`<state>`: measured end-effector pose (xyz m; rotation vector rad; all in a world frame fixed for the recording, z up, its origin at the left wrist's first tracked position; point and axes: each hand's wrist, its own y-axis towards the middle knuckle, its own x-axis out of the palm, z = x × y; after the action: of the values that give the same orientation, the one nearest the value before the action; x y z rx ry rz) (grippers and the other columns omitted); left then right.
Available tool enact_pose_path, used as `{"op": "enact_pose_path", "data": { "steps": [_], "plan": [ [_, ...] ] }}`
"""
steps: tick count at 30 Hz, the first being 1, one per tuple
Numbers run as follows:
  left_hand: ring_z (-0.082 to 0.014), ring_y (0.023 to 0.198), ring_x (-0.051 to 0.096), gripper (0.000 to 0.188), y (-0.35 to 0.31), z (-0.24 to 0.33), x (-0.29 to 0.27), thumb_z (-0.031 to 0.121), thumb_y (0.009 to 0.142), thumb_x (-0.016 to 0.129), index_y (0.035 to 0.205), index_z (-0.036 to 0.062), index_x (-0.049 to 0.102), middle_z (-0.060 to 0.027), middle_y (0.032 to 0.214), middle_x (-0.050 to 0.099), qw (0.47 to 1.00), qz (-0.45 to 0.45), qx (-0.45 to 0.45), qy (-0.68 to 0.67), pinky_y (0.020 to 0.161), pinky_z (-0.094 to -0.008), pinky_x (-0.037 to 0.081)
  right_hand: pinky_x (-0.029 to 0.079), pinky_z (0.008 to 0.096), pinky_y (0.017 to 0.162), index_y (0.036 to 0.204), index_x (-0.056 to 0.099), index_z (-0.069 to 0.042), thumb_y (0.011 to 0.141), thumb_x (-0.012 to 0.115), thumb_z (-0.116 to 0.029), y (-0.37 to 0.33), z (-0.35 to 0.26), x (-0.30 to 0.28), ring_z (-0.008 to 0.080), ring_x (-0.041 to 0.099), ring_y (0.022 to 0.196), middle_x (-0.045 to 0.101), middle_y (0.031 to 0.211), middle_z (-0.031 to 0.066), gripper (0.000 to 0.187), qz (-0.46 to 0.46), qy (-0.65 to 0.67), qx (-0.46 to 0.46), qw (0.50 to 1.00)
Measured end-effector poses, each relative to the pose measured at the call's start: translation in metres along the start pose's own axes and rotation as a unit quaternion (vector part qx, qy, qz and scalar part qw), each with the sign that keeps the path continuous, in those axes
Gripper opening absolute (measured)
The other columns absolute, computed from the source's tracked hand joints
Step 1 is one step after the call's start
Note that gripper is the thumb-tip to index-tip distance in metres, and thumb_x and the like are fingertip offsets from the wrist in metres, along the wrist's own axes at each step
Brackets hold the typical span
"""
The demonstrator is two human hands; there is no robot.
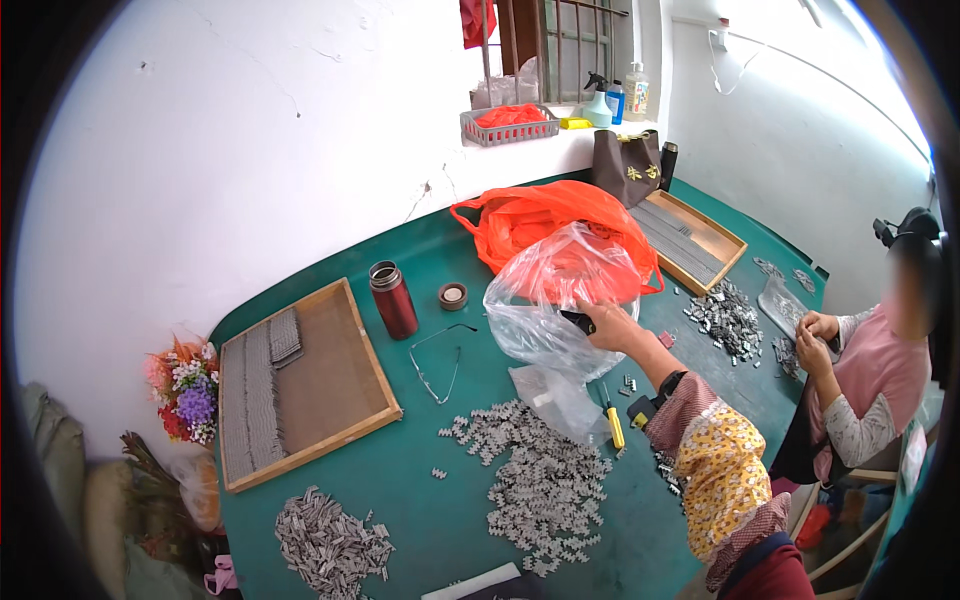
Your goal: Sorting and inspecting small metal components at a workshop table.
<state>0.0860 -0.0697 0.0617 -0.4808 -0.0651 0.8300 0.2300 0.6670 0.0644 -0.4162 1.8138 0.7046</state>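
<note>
My right hand (pixel 612 330) reaches out over the table, its fingers closed round a small black object (pixel 577 321). Most of that object is hidden, so I cannot tell its kind. The hand is over a clear plastic bag (pixel 545 310), with an orange-red plastic bag (pixel 560 215) just behind. A yellow-handled screwdriver (pixel 613 425) lies below my forearm, beside a small clear bag (pixel 560 400). Nearer me spreads a pile of small grey metal pieces (pixel 545 490), with a second pile of narrow grey pieces (pixel 330 545) to its left. My left hand is out of the picture.
A wooden tray (pixel 345 440) with rows of grey pieces lies left; another tray (pixel 735 250) is at the far right. A red flask (pixel 393 300), its lid (pixel 452 296) and eyeglasses (pixel 440 380) stand or lie between. A co-worker (pixel 870 370) sits at right by a dark pile (pixel 728 320).
</note>
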Motion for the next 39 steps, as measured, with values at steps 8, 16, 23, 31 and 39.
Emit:
{"op": "enact_pose_path", "data": {
  "steps": [8, 16, 23, 31, 39],
  "plan": [
    [-0.0194, 0.066, 0.064, 0.019, -0.003, 0.002, 0.001, 0.004, 0.098, 0.056, 0.114, -0.0054, 0.056, -0.0153, 0.089, 0.067, 1.0, 0.0, -0.016, 0.006, 0.058, -0.0311, 0.053, 0.053, 0.0446, 0.082, 0.1, 0.07, -0.003, 0.074, 0.069, -0.027, -0.038, -0.05, -0.056, 0.0361, 0.067, 0.094, 0.07, 0.095, 0.0197, 0.036, -0.069, -0.039, 0.007, 0.997],
    [-0.02, 0.066, 0.064, 0.018, 0.001, 0.004, -0.001, 0.005, 0.098, 0.057, 0.114, -0.0045, 0.056, -0.0166, 0.093, 0.068, 1.0, -0.007, -0.029, 0.003, 0.059, -0.0315, 0.054, 0.054, 0.0364, 0.053, 0.082, 0.067, 0.005, 0.085, 0.065, -0.025, 0.008, 0.01, -0.042, 0.0217, 0.064, 0.051, 0.068, 0.066, 0.013, 0.031, 0.174, 0.373, 0.291, 0.864],
    [-0.0196, 0.064, 0.064, 0.019, -0.002, 0.003, 0.003, 0.005, 0.097, 0.058, 0.113, -0.0049, 0.057, -0.017, 0.091, 0.069, 0.999, 0.024, -0.027, 0.027, 0.057, -0.0318, 0.054, 0.051, 0.0433, 0.095, 0.134, 0.052, -0.002, 0.087, 0.069, -0.038, -0.015, -0.014, -0.017, 0.0352, 0.061, 0.114, 0.052, 0.135, 0.0269, 0.062, 0.215, 0.24, 0.164, 0.932],
    [-0.0212, 0.061, 0.064, 0.018, 0.004, 0.008, 0.004, 0.004, 0.096, 0.059, 0.111, -0.0066, 0.058, -0.0185, 0.089, 0.069, 0.997, 0.041, -0.025, 0.052, 0.055, -0.033, 0.055, 0.045, 0.0458, 0.101, 0.138, 0.046, -0.001, 0.091, 0.064, -0.023, -0.004, 0.011, 0.028, 0.0427, 0.052, 0.122, 0.051, 0.135, 0.0232, 0.056, 0.048, 0.015, -0.085, 0.995],
    [-0.0221, 0.061, 0.065, 0.017, -0.003, -0.015, -0.01, 0.0, 0.096, 0.058, 0.111, -0.0066, 0.057, -0.0187, 0.087, 0.068, 0.997, 0.037, -0.074, -0.005, 0.054, -0.0341, 0.056, 0.044, 0.0454, 0.102, 0.132, 0.054, -0.011, 0.085, 0.07, -0.026, 0.076, -0.006, 0.047, 0.0314, 0.05, 0.126, 0.05, 0.138, 0.0159, 0.051, 0.051, -0.175, -0.003, 0.983]
  ]
}}
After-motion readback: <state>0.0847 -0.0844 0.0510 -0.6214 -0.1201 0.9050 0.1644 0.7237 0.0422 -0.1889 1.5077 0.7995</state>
